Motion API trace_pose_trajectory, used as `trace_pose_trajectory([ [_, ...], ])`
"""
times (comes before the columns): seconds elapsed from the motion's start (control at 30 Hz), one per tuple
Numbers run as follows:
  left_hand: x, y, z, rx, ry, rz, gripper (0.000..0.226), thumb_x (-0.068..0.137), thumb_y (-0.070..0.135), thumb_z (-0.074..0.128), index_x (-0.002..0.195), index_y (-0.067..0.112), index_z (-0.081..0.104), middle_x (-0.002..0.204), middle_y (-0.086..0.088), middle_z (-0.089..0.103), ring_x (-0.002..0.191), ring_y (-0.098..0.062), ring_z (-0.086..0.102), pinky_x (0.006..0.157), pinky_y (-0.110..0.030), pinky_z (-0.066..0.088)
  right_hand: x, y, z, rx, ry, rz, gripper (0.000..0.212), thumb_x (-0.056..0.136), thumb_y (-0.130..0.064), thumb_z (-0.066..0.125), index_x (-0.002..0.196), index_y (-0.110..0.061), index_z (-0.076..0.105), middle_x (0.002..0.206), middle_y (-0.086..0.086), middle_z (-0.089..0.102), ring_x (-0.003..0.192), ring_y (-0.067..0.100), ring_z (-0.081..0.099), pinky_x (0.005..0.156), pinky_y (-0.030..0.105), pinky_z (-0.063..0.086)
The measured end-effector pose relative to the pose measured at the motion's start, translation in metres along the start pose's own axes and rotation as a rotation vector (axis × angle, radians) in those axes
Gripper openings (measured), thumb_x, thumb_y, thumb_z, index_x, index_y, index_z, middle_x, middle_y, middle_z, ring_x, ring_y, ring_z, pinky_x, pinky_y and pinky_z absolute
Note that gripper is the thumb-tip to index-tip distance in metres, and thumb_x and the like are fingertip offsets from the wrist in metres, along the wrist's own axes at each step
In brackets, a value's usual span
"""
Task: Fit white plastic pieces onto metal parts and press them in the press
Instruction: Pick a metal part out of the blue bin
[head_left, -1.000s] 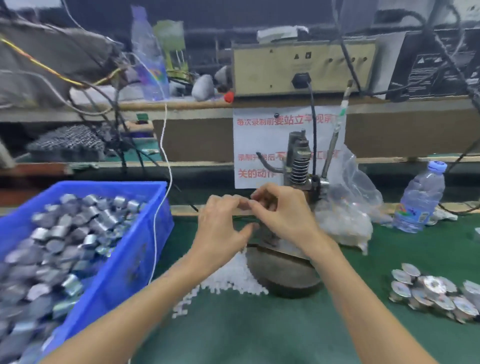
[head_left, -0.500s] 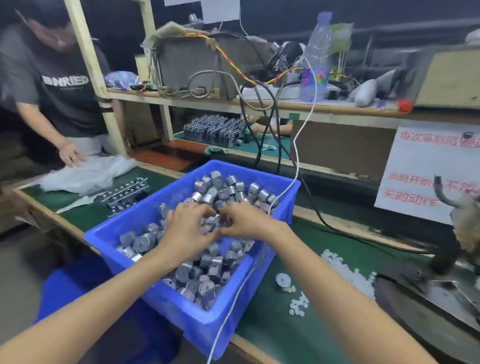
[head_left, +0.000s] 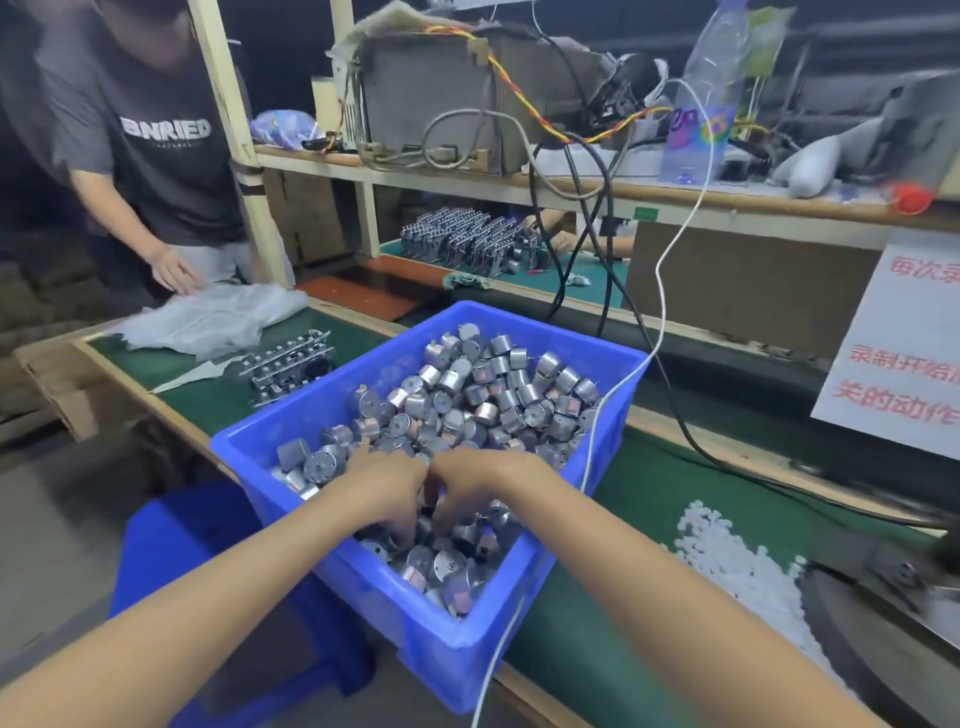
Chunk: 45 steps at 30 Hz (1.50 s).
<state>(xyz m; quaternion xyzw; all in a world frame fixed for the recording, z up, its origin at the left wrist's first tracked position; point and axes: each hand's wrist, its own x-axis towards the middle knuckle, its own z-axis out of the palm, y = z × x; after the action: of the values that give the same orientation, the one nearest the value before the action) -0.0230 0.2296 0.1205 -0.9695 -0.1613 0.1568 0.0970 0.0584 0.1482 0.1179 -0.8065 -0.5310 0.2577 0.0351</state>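
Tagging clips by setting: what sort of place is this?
Likely a factory assembly bench: a blue bin heaped with metal parts, loose white plastic pieces on the green mat, wired equipment on the shelf.

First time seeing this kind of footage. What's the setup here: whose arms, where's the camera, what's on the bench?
There is no robot here. One camera sits on a worker's head and looks down at their own bare arms. The left hand and right hand are both dug into a blue crate heaped with small round metal parts. The fingertips are buried, so I cannot tell whether either hand grips a part.

The crate stands on a green-topped bench. To its right lies a loose pile of white plastic pieces. At the far right edge is a dark round base, blurred, which looks like the press. A white cable hangs across the crate's right rim. A second person stands at the bench's far left end, over a plastic bag.
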Motion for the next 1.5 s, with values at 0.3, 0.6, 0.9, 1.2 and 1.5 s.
trace_pose_trajectory([
  [0.3, -0.018, 0.001, -0.003, 0.042, 0.201, 0.056, 0.017, 0.081, 0.020, 0.058, 0.069, 0.023, 0.047, 0.088, -0.001, 0.063, 0.096, -0.023, 0.058, 0.075, -0.031, 0.022, -0.005, -0.001, 0.000, 0.152, -0.023, 0.017, 0.018, 0.077, -0.013, 0.073, 0.092, -0.003, 0.068, 0.073, 0.007, 0.070, 0.053, 0.009, 0.062, 0.046, 0.016, 0.050],
  [0.6, -0.023, 0.000, -0.036, -0.807, 0.528, -0.082, 0.013, 0.081, 0.021, 0.068, 0.071, 0.018, 0.060, 0.073, 0.004, 0.062, 0.082, -0.020, 0.057, 0.069, -0.030, 0.041, -0.048, 0.010, -0.022, 0.845, 0.256, -0.001, 0.017, 0.095, -0.004, 0.039, 0.094, 0.003, 0.055, 0.073, 0.011, 0.062, 0.068, 0.028, 0.065, 0.051, 0.028, 0.055],
  [0.9, -0.016, 0.143, -0.081, -1.172, 0.747, 0.252, 0.016, 0.085, 0.010, 0.061, 0.072, 0.016, 0.052, 0.077, -0.001, 0.062, 0.062, -0.010, 0.051, 0.055, -0.017, 0.032, -0.165, 0.095, -0.008, 1.461, 0.639, -0.074, 0.029, 0.094, -0.028, 0.051, 0.080, -0.011, 0.069, 0.066, -0.002, 0.065, 0.060, 0.012, 0.059, 0.049, 0.017, 0.045],
  [1.2, -0.010, 0.275, -0.010, -1.216, 0.261, 0.416, 0.017, 0.083, 0.007, 0.062, 0.069, 0.016, 0.057, 0.086, -0.007, 0.069, 0.079, -0.020, 0.060, 0.072, -0.023, 0.045, -0.248, 0.178, 0.115, 1.118, 0.957, 0.467, 0.023, 0.090, -0.018, 0.062, 0.107, -0.004, 0.058, 0.075, 0.003, 0.068, 0.054, 0.006, 0.060, 0.050, 0.019, 0.048],
  [1.5, 0.000, 0.280, 0.037, -0.711, 0.207, 0.545, 0.009, 0.086, 0.018, 0.064, 0.094, 0.014, 0.064, 0.091, 0.002, 0.045, 0.092, -0.022, 0.053, 0.074, -0.029, 0.040, -0.254, 0.172, 0.148, 0.841, 1.059, 0.512, 0.018, 0.088, -0.022, 0.063, 0.105, -0.022, 0.058, 0.084, 0.001, 0.066, 0.067, 0.019, 0.065, 0.050, 0.025, 0.049],
])
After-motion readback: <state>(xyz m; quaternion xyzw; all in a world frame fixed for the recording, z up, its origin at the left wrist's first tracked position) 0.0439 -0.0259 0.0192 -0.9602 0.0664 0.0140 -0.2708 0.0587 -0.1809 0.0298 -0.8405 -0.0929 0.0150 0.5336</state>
